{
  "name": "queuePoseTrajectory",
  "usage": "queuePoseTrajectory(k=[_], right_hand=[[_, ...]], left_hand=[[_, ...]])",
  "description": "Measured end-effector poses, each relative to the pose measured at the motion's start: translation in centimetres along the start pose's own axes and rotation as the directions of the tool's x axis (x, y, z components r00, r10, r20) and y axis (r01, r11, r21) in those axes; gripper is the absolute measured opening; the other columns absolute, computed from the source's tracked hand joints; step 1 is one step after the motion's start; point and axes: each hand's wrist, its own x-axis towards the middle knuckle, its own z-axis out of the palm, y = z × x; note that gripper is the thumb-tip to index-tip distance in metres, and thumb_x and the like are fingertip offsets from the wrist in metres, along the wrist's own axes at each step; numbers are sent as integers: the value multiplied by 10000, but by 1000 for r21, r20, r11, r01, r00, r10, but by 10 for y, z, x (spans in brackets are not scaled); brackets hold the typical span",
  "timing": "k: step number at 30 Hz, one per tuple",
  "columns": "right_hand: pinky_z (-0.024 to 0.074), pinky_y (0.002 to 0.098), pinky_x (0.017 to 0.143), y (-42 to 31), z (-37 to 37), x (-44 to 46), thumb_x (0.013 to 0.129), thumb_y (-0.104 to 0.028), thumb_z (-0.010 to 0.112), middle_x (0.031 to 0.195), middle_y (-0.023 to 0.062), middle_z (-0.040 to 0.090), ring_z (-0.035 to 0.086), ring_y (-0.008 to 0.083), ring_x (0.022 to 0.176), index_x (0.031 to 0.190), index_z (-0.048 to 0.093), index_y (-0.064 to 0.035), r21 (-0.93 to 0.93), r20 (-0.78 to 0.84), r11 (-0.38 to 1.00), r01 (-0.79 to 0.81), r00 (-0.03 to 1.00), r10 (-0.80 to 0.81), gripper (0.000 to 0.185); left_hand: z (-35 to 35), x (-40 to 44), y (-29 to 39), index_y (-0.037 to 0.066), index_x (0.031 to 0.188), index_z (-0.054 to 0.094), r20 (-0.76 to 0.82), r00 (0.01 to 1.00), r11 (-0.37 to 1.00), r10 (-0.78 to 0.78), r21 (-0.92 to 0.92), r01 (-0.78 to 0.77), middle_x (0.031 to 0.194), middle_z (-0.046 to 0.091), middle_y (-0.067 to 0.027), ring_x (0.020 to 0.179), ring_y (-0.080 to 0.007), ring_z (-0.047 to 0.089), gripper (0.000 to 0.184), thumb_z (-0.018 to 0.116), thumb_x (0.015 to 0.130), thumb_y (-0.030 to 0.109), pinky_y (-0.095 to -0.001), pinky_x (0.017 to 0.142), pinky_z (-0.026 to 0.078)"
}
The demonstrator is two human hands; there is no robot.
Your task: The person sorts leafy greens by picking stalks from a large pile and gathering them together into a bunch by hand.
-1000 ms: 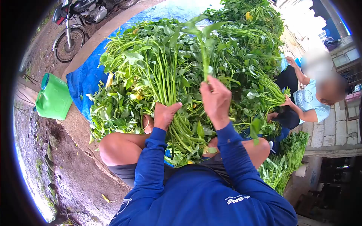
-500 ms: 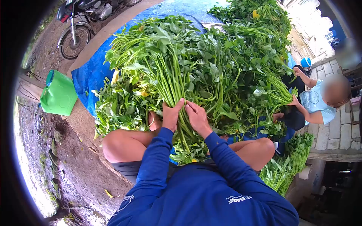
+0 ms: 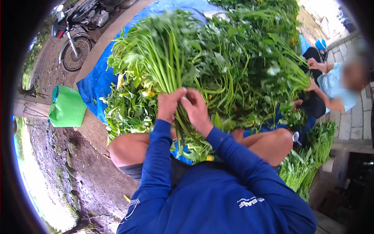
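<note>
My left hand (image 3: 168, 106) is wrapped round the stems of a bunch of water spinach (image 3: 165, 64), whose leafy tops fan upward and away from me and are blurred. My right hand (image 3: 196, 110) is closed on the right side of the same stems, its thumb and fingertips close to my left thumb. The lower stem ends hang beneath both hands, above the blue tarp between my bent legs. A large heap of loose water spinach (image 3: 226, 74) lies just beyond the bunch.
On the right, a person in a light blue shirt (image 3: 330, 81) holds another bunch of greens (image 3: 294, 74). More bunched greens (image 3: 307, 165) lie beside my right knee. A green plastic container (image 3: 67, 107) stands left of the blue tarp (image 3: 97, 85), with a motorcycle (image 3: 80, 43) behind.
My view has shifted a little. My hands and the bunch have moved slightly left in view, and the leafy tops blur with motion. The other person's hands have both come to their bunch.
</note>
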Motion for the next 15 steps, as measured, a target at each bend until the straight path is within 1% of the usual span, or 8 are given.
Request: queuePoseTrajectory(k=[1, 2, 4, 5, 7, 10, 13, 15], right_hand=[[542, 309, 939, -8, -4, 10, 989, -93, 715, 1309, 115, 650, 647, 155, 1085, 1448, 512, 27, 26, 53, 999, 43, 998, -44, 516], [549, 314, 925, -76, -13, 9, 960, -99, 741, 1368, 137, 619, 645, 169, 1108, 1516, 446, 21, 70, 206, 987, -147, 970, 129, 641], [567, 357, 855, -103, -43, 27, 957, -175, 726, 1270, 168, 696, 699, 227, 1070, 1380, 616, 18, -275, 192, 957, 89, 981, -36, 478], [572, 400, 848, -116, -61, 29, 958, -221, 707, 1153, 203, 736, 727, 300, 1019, 1225, 709, 17, -504, 330, 764, 403, 907, -260, 358], [585, 381, 786, -144, -73, 9, 985, -244, 729, 1009, 167, 753, 740, 290, 887, 1167, 733, -9, -669, 497, 528, 523, 843, -206, 297], [556, 419, 674, -153, -75, -24, 983, -268, 738, 847, 176, 719, 699, 365, 732, 1070, 741, -20, -767, 480, 435, 472, 872, -101, 263], [517, 514, 629, -142, -70, -49, 956, -236, 738, 805, 207, 689, 670, 445, 719, 932, 708, -44, -622, 429, 690, 369, 898, -93, 195], [508, 497, 592, -128, -66, -67, 949, -174, 731, 781, 209, 674, 663, 432, 692, 975, 721, -60, -543, 413, 727, 420, 888, -204, 117]], left_hand=[[-6, 0, 23, -83, 1034, 769, -60, 998, 986, -36, 158, 45, 915, 765, -115, 730, -171, 708, 308, 833, 871, 171, -334, 663, 596], [-2, -11, 48, -88, 1060, 765, 8, 1000, 999, 27, -35, -27, 912, 766, -131, 726, -182, 718, 316, 821, 880, 165, -330, 667, 607], [-13, -8, 74, -60, 1073, 754, 59, 988, 981, 143, -144, -133, 901, 769, -115, 719, -178, 738, 286, 813, 879, 142, -304, 645, 621], [-23, -5, 84, -47, 1064, 752, 61, 987, 982, 149, -124, -141, 920, 772, -101, 728, -179, 742, 258, 804, 882, 129, -317, 653, 628], [-28, -7, 108, -46, 1078, 749, 76, 976, 970, 206, -150, -193, 932, 773, -101, 735, -186, 743, 259, 792, 888, 126, -321, 676, 636], [-28, -16, 133, -29, 1147, 721, 81, 965, 956, 249, -181, -232, 972, 767, -106, 744, -198, 743, 283, 749, 917, 135, -342, 700, 656], [-43, -11, 135, -31, 1179, 696, 144, 961, 953, 236, -226, -200, 995, 756, -117, 789, -226, 744, 316, 721, 941, 174, -403, 750, 666], [-49, -9, 137, -35, 1172, 694, 178, 956, 946, 235, -268, -182, 996, 752, -123, 820, -236, 744, 326, 713, 950, 203, -424, 778, 663]])
